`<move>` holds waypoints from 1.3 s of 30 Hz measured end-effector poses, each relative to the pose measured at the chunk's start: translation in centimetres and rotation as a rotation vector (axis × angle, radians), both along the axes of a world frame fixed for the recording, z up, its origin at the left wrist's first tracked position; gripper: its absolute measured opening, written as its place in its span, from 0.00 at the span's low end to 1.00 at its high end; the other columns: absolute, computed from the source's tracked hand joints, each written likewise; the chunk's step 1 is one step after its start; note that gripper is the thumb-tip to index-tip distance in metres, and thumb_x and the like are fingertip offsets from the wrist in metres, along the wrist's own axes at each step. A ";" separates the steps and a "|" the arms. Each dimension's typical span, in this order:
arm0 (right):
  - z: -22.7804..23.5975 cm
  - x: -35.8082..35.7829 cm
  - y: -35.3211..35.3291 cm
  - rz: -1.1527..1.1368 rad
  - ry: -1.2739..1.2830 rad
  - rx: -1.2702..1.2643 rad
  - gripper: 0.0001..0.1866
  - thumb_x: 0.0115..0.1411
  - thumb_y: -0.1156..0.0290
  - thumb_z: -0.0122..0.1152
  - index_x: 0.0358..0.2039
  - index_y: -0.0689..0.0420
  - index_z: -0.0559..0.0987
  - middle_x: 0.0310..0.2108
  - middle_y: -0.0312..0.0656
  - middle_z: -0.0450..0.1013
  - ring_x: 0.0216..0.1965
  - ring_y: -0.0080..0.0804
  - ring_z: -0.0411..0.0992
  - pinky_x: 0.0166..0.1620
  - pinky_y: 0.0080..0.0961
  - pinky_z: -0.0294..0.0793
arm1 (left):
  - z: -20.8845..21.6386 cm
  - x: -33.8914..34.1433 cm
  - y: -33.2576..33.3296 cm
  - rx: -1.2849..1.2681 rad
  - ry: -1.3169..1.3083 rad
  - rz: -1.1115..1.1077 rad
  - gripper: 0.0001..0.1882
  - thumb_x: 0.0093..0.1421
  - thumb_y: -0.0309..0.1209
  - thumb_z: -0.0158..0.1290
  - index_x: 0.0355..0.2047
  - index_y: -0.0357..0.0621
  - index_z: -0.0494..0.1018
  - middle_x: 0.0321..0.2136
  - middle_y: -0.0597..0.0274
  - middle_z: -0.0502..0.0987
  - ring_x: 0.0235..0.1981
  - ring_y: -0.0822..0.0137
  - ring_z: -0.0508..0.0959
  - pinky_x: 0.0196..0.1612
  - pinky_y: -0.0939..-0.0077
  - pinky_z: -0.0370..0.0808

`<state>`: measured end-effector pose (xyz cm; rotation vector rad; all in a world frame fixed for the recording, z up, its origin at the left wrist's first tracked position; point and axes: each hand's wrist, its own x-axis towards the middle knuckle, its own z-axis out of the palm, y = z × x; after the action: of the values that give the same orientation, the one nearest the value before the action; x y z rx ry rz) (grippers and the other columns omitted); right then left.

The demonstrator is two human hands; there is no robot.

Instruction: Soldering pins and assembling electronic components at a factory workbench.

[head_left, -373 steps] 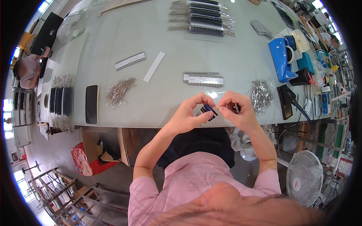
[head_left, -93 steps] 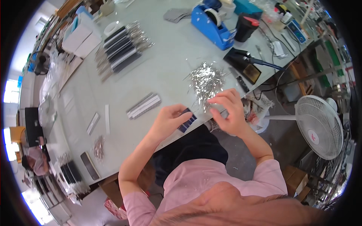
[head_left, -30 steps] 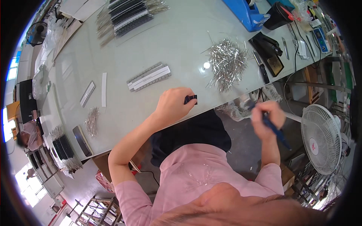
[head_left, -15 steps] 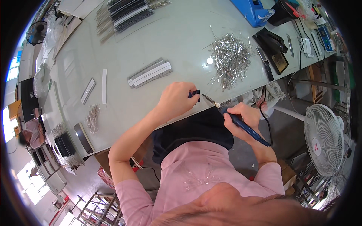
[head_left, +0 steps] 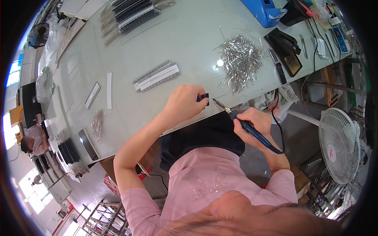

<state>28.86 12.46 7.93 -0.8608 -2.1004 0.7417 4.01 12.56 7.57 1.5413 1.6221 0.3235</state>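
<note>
Near the table's front edge, my left hand (head_left: 184,103) is closed, pinching a small dark blue flat piece (head_left: 206,98) between thumb and fingers. My right hand (head_left: 256,122) wraps round the dark blue handle of a soldering iron (head_left: 259,137). Its metal tip points up and left, close to the small piece; whether they touch is too small to tell. Beyond the iron lies a loose heap of thin silvery metal strips (head_left: 242,61). Farther off, past my left hand, several grey-and-white slotted strips (head_left: 156,77) lie side by side.
A black soldering stand (head_left: 284,50) and a knife (head_left: 280,72) lie at the right. At the left are a white strip (head_left: 109,90), a smaller strip heap (head_left: 97,124) and a dark flat bar (head_left: 88,144). Dark bundles (head_left: 136,15) lie at the back. A fan (head_left: 339,145) stands right.
</note>
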 end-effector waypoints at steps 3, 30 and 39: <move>0.0 0.3 0.2 -0.051 0.004 0.032 0.11 0.44 0.79 0.71 0.28 0.59 0.77 0.20 0.41 0.72 0.18 0.35 0.72 0.23 0.25 0.70 | 0.6 -0.4 0.3 -0.091 -0.073 0.032 0.13 0.57 0.35 0.58 0.32 0.35 0.80 0.18 0.57 0.78 0.16 0.67 0.77 0.24 0.72 0.72; -1.3 4.9 2.2 -0.460 0.263 -0.212 0.14 0.62 0.74 0.65 0.46 0.60 0.72 0.36 0.34 0.69 0.33 0.17 0.66 0.37 0.15 0.67 | 2.9 -7.4 5.1 -0.147 -0.960 0.603 0.12 0.66 0.38 0.56 0.43 0.43 0.77 0.34 0.69 0.80 0.32 0.77 0.78 0.39 0.80 0.77; -2.7 4.6 3.3 -0.475 0.243 -0.170 0.12 0.64 0.73 0.60 0.47 0.58 0.71 0.33 0.33 0.67 0.27 0.15 0.63 0.31 0.15 0.62 | 3.9 -15.9 3.5 0.130 -0.771 0.866 0.12 0.64 0.40 0.58 0.42 0.47 0.78 0.33 0.71 0.81 0.33 0.79 0.79 0.37 0.82 0.77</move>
<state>33.45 15.72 5.25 -1.2382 -1.5520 0.7287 -11.89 16.07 11.45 0.5522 1.5239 1.3218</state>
